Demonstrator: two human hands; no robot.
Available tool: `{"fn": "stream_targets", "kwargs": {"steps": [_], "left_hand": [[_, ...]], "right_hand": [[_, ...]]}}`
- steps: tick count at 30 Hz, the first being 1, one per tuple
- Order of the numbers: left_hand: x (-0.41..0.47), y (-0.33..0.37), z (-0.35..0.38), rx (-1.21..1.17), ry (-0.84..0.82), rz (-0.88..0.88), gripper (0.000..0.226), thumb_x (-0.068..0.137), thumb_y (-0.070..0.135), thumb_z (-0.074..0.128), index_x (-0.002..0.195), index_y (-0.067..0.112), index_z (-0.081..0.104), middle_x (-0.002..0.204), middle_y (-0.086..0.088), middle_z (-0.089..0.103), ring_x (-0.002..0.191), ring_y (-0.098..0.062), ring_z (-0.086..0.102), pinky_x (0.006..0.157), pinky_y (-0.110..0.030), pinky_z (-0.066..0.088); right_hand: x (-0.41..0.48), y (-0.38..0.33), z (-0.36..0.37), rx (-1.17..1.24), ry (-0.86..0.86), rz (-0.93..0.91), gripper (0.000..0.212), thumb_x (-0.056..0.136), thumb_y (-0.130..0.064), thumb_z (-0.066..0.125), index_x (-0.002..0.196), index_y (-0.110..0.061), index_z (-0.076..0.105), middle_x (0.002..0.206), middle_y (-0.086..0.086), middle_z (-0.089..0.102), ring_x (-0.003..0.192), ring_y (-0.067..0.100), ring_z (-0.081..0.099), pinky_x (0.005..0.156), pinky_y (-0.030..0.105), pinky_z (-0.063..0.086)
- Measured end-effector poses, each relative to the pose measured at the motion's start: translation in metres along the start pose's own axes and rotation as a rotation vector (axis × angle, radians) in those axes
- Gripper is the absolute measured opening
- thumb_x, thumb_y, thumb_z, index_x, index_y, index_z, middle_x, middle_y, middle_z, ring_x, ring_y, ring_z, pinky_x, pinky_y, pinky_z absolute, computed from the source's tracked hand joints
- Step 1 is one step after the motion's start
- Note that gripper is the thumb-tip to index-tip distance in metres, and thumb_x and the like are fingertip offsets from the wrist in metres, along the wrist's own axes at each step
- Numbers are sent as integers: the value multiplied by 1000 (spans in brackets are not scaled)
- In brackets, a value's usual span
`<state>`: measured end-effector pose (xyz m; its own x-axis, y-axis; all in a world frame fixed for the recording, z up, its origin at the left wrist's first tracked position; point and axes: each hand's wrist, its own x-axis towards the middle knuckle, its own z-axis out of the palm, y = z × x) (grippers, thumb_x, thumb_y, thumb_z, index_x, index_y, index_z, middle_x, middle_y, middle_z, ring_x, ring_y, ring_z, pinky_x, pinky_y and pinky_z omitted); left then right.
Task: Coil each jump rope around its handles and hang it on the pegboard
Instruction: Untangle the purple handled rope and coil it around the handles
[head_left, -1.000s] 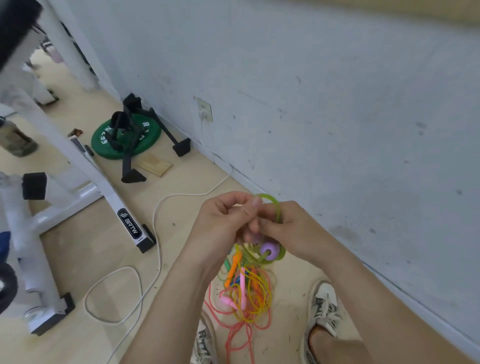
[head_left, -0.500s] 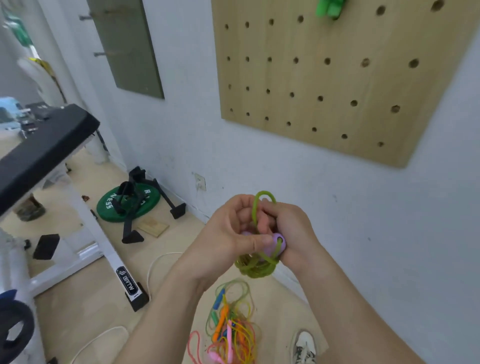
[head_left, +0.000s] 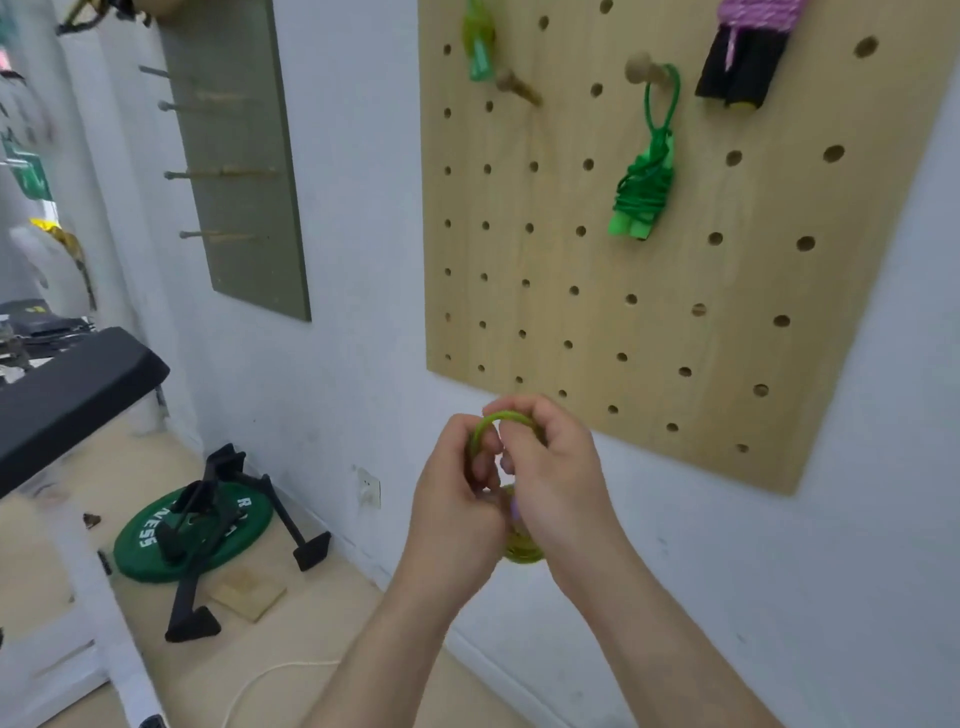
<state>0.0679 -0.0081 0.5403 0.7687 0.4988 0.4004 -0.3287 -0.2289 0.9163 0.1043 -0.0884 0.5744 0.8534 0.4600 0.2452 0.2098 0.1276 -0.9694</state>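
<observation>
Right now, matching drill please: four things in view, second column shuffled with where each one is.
1 yellow-green rope
2 bright green rope
3 purple rope
4 weight plate

a on the floor
b hung from a peg by its loop
c gripped by left hand and right hand
d top right of the pegboard, cut off by the frame

Pairs: 1-c, 2-b, 3-d, 4-a

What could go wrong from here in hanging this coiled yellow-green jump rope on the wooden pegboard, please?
The coil of the yellow-green jump rope hangs below the left hand and right hand; a slip could unwind it.
The bare wooden peg sits close to a hanging light-green handle, which the loop might snag.
</observation>
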Motion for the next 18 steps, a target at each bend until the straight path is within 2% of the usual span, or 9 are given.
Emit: {"fn": "stream_targets", "kwargs": {"steps": [2,4,6,8,10,13,15,18], "left_hand": [[26,-8,-2,-24,-5,-27,33,70,-17,50,72,16,47,68,-6,42,60,-16,45,50,-28,42],[55,-8,-13,-230,-109,-58,31,67,-13,53,70,18,55,71,-10,48,61,-22,50,57,-33,44],[83,-2,-26,-375,-250,-50,24,71,-5,57,84,12,67,82,-16,57,66,-29,54,65,-37,44],[106,14,-32,-434,-260,-79,17,78,8,60,92,5,69,84,-15,61,71,-27,50,65,-32,44],[130,38,-31,-511,-160,-141,13,82,15,63,80,3,67,73,-12,55,66,-22,47,59,-24,43],[169,83,-33,-602,-3,-212,24,94,15,50,78,5,66,70,-10,42,61,-15,40,57,-26,34],[196,119,-40,-701,48,-242,28,98,15,43,83,6,65,70,-8,33,62,-16,33,62,-32,29],[232,185,-47,-830,51,-304,24,101,17,37,87,8,56,62,0,27,57,-14,27,62,-30,25]], "right_hand": [[31,3,10,58,12,22,28,89,-1,45,88,-21,64,52,-5,50,55,16,51,47,21,37],[61,0,14,217,43,84,27,89,2,43,94,-16,63,52,1,44,55,23,47,51,28,36],[86,-13,12,407,48,116,27,88,8,41,99,-9,60,56,6,41,55,23,44,50,32,35],[108,-33,13,471,21,111,27,87,12,42,102,-4,58,57,7,49,53,17,45,47,29,40],[127,-61,15,409,-31,85,24,86,11,48,100,-3,61,62,10,58,54,17,51,52,27,47],[156,-114,12,124,-145,-26,17,85,-2,65,100,-9,67,81,7,72,74,16,64,78,29,50],[174,-152,2,-55,-304,-61,28,85,-9,71,111,-18,66,98,-1,74,91,11,69,90,34,50],[193,-210,-7,-198,-470,-37,46,79,-24,77,122,-25,61,122,-5,66,117,13,61,98,40,51]]}}
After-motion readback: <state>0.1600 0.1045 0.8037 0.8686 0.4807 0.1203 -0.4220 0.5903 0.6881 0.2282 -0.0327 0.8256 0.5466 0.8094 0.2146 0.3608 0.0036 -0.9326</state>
